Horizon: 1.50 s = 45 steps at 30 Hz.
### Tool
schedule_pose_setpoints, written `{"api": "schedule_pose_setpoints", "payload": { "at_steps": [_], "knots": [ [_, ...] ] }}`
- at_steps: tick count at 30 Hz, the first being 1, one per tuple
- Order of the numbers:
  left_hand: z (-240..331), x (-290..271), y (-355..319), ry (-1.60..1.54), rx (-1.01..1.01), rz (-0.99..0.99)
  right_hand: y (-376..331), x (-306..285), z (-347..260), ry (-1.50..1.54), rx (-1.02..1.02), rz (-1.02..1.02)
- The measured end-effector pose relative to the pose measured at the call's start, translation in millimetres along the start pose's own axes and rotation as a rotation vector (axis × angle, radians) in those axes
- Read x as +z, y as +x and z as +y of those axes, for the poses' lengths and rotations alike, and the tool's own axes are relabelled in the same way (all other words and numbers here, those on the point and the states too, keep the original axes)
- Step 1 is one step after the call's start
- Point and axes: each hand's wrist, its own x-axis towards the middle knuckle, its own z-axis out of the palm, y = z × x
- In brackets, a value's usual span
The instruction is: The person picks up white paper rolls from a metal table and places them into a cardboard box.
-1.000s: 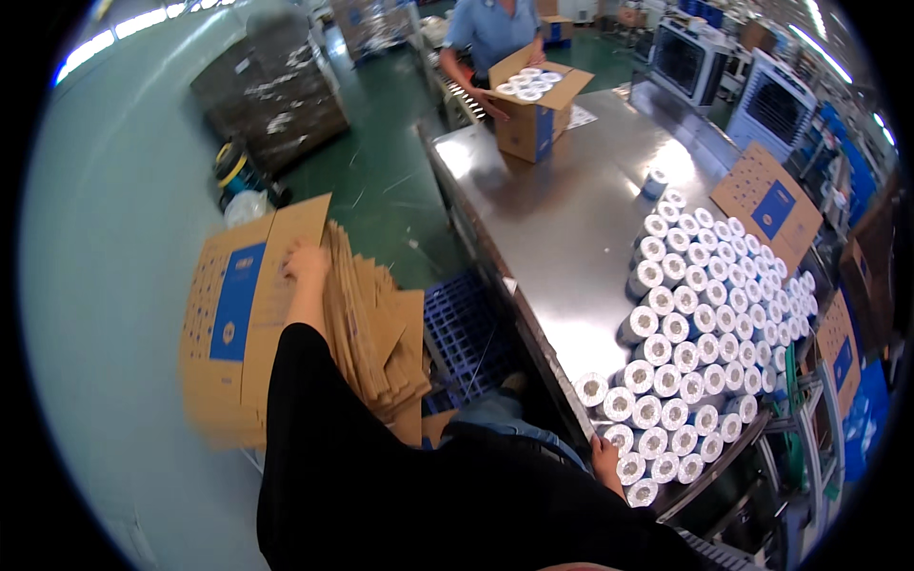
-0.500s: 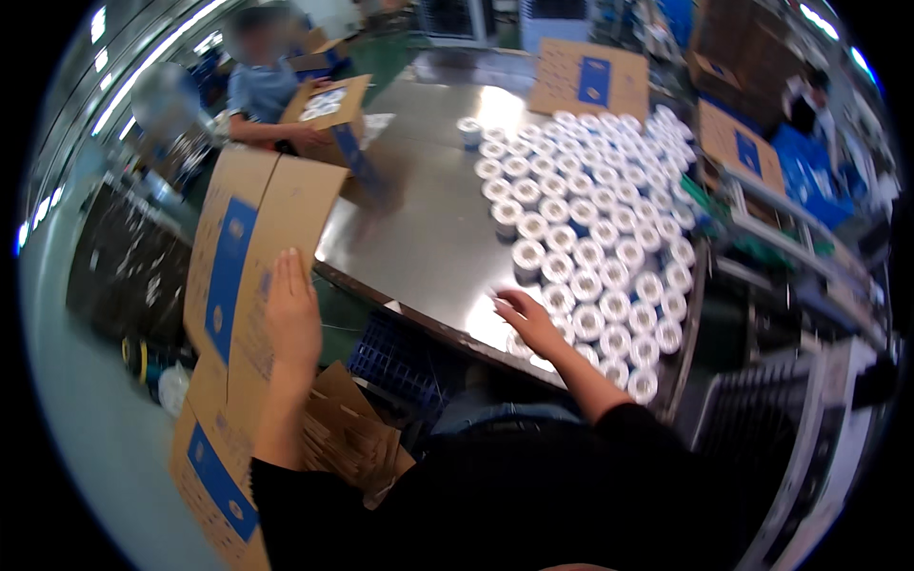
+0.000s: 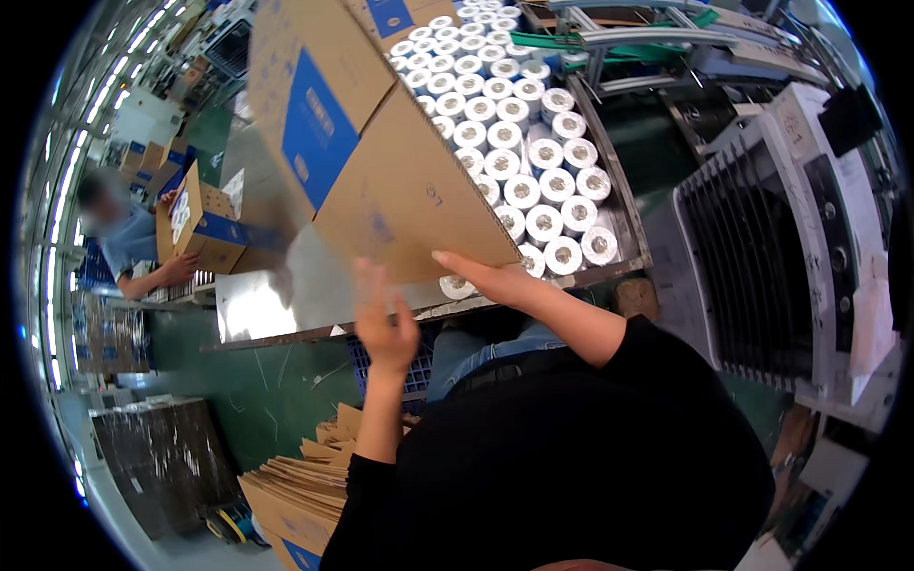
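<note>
A flat brown cardboard carton (image 3: 419, 181) with a blue printed panel stands tilted above the table in front of me. My right hand (image 3: 495, 283) grips its lower right edge, the thumb on the near face and the other fingers hidden behind. Just below its lower left edge is my left hand (image 3: 388, 333), open, with fingers apart and somewhat blurred; whether it touches the carton is unclear. Many white-topped rolls (image 3: 522, 190) stand upright in close rows behind and to the right of the carton, which hides part of them.
The metal table (image 3: 314, 276) has a raised rim at right. A stack of folded cartons (image 3: 300, 490) lies low at left, beside a blue plastic crate (image 3: 416, 376). A white slatted machine (image 3: 762, 247) stands at right. Far left, a co-worker (image 3: 133, 238) handles an open carton (image 3: 209, 228).
The flat carton has come from my left side to over the table in front of me. My right hand has taken hold of it; my left has come off its face. The view has turned right.
</note>
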Motion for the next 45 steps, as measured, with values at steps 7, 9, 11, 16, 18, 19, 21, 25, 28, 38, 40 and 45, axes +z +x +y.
{"api": "schedule_pose_setpoints", "payload": {
  "at_steps": [7,9,11,16,18,19,21,25,28,38,40,45],
  "knots": [
    [-86.0,-75.4,94.6,0.481,0.105,0.527,1.2,35.9,34.1,-0.288,-0.154,-0.152],
    [-128.9,-90.1,110.0,0.372,0.208,0.512,17.8,49.3,53.3,-0.363,-0.151,-0.16],
    [-172.4,-106.3,111.1,0.341,0.285,0.092,36.7,49.8,63.9,-0.372,-0.128,-0.041],
    [-238.5,-155.0,94.5,0.301,0.065,-0.428,19.1,41.1,16.9,-0.594,0.088,-0.013],
    [-246.4,-177.6,101.0,0.261,-0.115,-0.705,-2.2,42.4,11.6,-0.382,0.179,0.164],
    [-245.2,-179.8,104.2,0.262,-0.174,-0.861,-11.8,45.2,7.8,-0.224,0.268,0.287],
    [-251.9,-174.6,102.0,0.098,-0.121,-0.977,-24.3,59.5,20.4,-0.253,0.233,0.426],
    [-218.7,-152.4,107.3,-0.17,0.144,-1.077,-42.8,84.3,86.2,-0.027,0.179,0.877],
    [-206.7,-140.7,105.4,-0.299,0.294,-1.159,-54.2,107.7,124.2,-0.405,0.226,1.038],
    [-197.6,-130.5,111.6,-0.332,0.396,-1.128,-92.1,130.4,113.5,-0.735,0.577,0.861],
    [-191.7,-131.0,111.8,-0.277,0.362,-1.113,-75.8,130.2,98.3,-0.82,0.321,0.965],
    [-183.9,-126.9,113.7,-0.197,0.323,-1.091,-19.2,125.7,27.0,-0.607,-0.057,1.024]
  ]
}}
